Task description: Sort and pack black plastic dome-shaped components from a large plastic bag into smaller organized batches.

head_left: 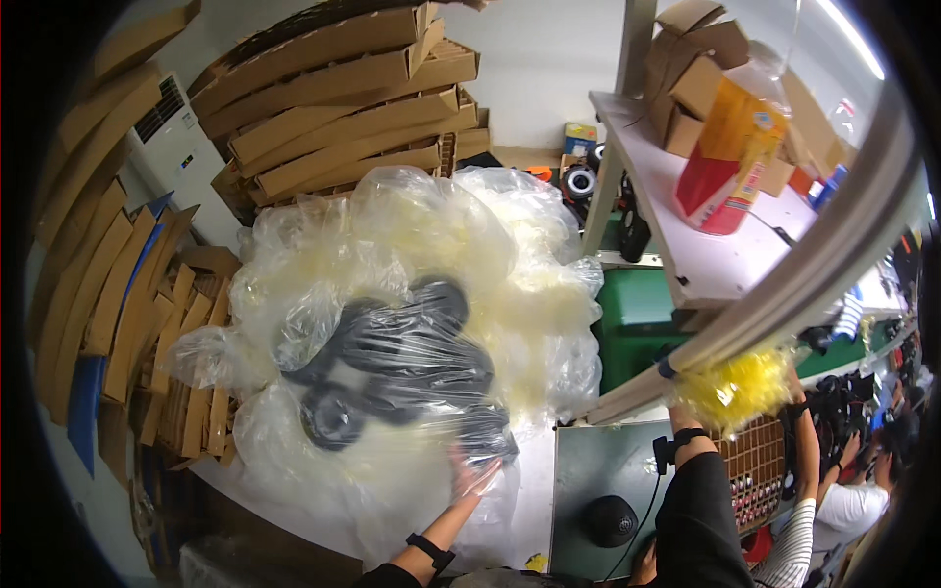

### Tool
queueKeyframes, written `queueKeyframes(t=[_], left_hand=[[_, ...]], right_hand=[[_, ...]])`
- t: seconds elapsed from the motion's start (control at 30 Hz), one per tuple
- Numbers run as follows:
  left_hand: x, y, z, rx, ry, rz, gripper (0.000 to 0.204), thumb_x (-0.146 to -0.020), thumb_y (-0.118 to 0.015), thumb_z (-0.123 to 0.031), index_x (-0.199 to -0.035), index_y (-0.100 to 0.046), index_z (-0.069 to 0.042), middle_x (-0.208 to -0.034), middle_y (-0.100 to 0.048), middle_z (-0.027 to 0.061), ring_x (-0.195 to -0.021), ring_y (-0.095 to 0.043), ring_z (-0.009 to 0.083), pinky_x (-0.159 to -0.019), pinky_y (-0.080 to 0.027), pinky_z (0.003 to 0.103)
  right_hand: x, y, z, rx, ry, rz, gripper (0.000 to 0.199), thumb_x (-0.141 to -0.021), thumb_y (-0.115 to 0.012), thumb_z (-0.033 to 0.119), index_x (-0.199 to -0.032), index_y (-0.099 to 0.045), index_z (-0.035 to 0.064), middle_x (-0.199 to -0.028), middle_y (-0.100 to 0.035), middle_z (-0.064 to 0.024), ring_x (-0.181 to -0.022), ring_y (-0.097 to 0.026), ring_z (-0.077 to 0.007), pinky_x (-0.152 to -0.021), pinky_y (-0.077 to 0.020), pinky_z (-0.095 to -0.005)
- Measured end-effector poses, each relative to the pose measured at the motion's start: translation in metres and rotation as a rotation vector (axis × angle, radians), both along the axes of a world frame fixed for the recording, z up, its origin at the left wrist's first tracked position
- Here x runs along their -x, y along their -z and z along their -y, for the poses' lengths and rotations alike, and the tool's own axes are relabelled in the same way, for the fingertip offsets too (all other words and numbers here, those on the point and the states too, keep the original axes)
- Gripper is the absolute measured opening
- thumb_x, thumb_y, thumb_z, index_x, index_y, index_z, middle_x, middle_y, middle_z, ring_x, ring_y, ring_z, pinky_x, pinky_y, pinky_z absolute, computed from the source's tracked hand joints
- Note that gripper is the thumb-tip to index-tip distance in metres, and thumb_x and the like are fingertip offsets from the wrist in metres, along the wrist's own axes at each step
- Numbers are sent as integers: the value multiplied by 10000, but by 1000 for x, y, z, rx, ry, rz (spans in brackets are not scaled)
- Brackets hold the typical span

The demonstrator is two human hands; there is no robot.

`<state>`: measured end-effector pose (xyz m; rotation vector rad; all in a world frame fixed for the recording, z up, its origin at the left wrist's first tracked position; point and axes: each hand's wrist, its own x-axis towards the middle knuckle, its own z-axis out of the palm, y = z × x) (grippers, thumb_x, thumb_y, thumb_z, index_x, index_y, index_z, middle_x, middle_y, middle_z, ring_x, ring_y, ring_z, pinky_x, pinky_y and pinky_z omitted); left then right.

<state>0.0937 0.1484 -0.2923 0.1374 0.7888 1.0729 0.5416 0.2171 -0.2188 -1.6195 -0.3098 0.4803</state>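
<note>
At the far left, flattened cardboard boxes [78,255] are stacked on edge, with a blue panel [88,402] lodged among them. Beside these, a white vented appliance [186,147] is partly hidden, and more cardboard trays [333,127] are piled along the back wall. The middle is filled by a heap of clear plastic bags [421,225], tinted pale yellow in places. Black rounded parts [417,363] are seen through the film at the front of the heap, above a white tabletop [534,490]. The left hand [475,477] is placed against the film at the near right edge of these parts; its fingers are blurred, so whether the film is gripped or only touched cannot be told.

To the right, a black dome-shaped object [610,521] is set on a grey-green surface [578,461], with a green bin [627,314] behind. The right hand [683,416] is raised beside a bag of yellow material [735,390]; its fingers are largely hidden, so whether they are closed on the bag cannot be told. Above, a bottle with a red and yellow label [735,147] is stood on a shelf [720,265]. Farther right, a divided tray [755,456] is seen beside a co-worker's striped sleeve [792,547].
</note>
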Motion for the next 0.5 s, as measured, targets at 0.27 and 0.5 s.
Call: queueKeyframes(t=[0.27, 0.5], left_hand=[[25, -125, 19, -659, 137, -854, 421, -897, -570, -124, -1264, -381, -41, -1013, -544, 60, -872, -536, 142, -740, -456, 321], [69, -172, 76, -1061, 520, -1751, 229, -857, -626, -209, -1059, -560, -124, -627, -630, 46, -601, -598, 235, -908, -348, 420]], right_hand=[[-33, 59, 75, 31, 30, 105, 309, -886, -612, 211, -1125, -548, 26, -1065, -587, -63, -997, -551, -172, -907, -414, -291], [71, 4, 121, -35, -72, 208, 174, -909, -560, 120, -1061, -579, 38, -998, -598, -45, -956, -551, -159, -867, -419, -277]])
